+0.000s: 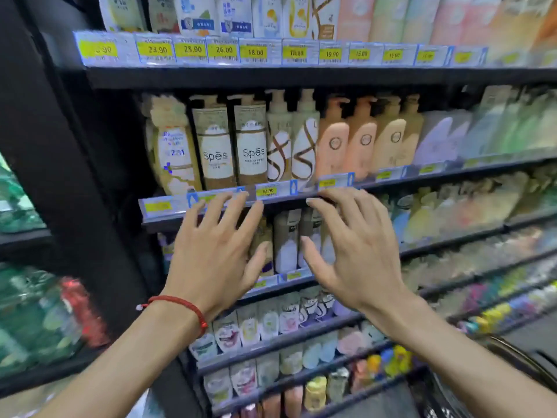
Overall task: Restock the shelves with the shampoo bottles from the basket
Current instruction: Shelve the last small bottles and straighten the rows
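Both hands are held up in front of the shelves, and both are empty. The left hand (pixel 217 245) has its fingers straight and spread, and its fingertips lie over the price rail (pixel 159 206) of the middle shelf (pixel 422 179). The right hand (pixel 352 251) is just beside it, with fingers spread and a little bent, holding nothing. I cannot tell whether the fingertips really touch the rail. A red bracelet (pixel 180 306) is on the left wrist.

The shampoo bottles (pixel 331 140) stand on the middle shelf in a close row, side by side. Each one is upright, with its long axis vertical, the pump on top and the label to the front. Two of them, the Spes bottles (pixel 250 146), are directly above the left hand. More bottles stand upright on the shelf below (pixel 286 239), partly hidden behind both hands.
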### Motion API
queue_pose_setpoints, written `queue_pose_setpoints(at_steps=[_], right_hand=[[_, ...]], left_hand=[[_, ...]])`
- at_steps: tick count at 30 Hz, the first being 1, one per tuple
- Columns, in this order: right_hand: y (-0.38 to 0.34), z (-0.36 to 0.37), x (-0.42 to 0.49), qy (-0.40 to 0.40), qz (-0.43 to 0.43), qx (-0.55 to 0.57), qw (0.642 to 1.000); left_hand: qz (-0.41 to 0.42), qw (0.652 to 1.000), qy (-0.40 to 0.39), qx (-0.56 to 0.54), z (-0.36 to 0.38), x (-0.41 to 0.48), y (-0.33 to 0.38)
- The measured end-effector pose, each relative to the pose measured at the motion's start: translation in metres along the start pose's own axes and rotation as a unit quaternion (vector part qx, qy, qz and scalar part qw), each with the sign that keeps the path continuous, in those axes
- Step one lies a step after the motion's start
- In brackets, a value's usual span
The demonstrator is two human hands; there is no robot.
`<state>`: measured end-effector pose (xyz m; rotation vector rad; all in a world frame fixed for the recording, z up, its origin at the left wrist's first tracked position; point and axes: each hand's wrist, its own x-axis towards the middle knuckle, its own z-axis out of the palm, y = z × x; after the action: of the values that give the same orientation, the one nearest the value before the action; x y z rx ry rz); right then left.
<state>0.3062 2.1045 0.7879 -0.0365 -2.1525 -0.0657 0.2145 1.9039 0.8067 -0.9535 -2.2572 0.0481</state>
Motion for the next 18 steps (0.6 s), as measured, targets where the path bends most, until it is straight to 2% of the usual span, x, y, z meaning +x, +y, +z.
queue_pose_setpoints(at_steps=[9,18], right_hand=[[0.031,-0.045,-0.141,-0.125,0.095,-0.068,0.985],[0.135,-0.096,-0.263,-0.208,0.175,-0.106,0.956]], left_hand=[[0.099,0.988,-0.09,-0.082,0.031,-0.058,0.105],[0.151,0.968,-0.129,-0.156,0.059,-0.06,0.267]])
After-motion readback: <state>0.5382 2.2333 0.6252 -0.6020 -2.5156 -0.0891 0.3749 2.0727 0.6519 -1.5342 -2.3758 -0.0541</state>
